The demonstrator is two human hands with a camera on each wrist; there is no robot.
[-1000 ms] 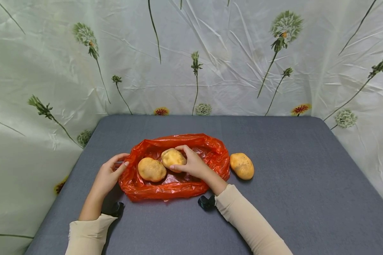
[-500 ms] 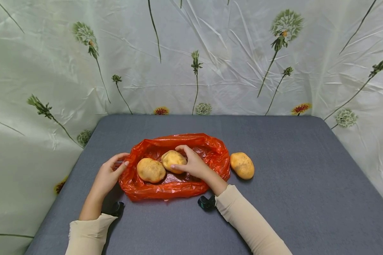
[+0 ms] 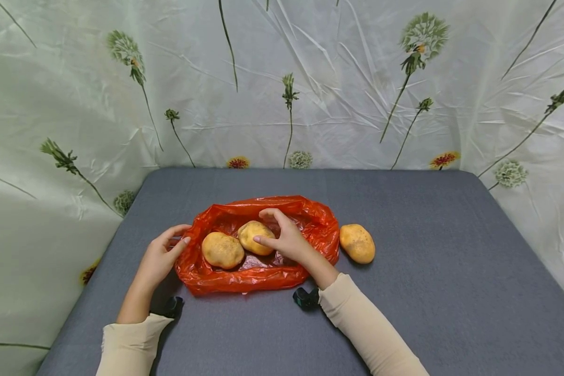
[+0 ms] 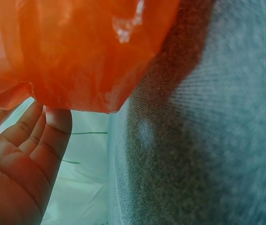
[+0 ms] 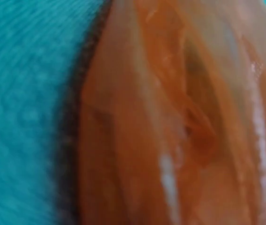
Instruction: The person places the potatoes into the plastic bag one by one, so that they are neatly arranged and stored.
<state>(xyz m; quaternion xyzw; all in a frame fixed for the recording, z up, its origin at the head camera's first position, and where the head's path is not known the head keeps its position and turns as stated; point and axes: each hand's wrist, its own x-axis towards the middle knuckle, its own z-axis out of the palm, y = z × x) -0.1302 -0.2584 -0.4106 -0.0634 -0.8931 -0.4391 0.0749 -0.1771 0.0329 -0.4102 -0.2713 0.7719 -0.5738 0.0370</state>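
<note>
A red plastic bag (image 3: 249, 282) lies spread with its mouth upward in the middle of the table. Two potatoes sit inside it side by side, a left potato (image 3: 223, 250) and a right potato (image 3: 250, 236). At the bag's left end my left hand (image 3: 157, 261) holds the rim between thumb and fingers; the left wrist view shows its fingers (image 4: 53, 131) against the orange-red film. My right hand (image 3: 289, 239) hovers over the right potato, thumb and fingers spread apart around its right side. Only blurred bag film (image 5: 137, 140) fills the right wrist view.
A third potato (image 3: 357, 244) lies on the grey table (image 3: 432, 292) just right of the bag. Dark wrist cameras (image 3: 305, 298) sit under both wrists. A pale flowered curtain (image 3: 338, 94) hangs behind the table.
My right hand has let go of the right potato and risen slightly, its fingers wider apart. The potatoes in the bag have shifted very little. My left hand stays at the rim.
</note>
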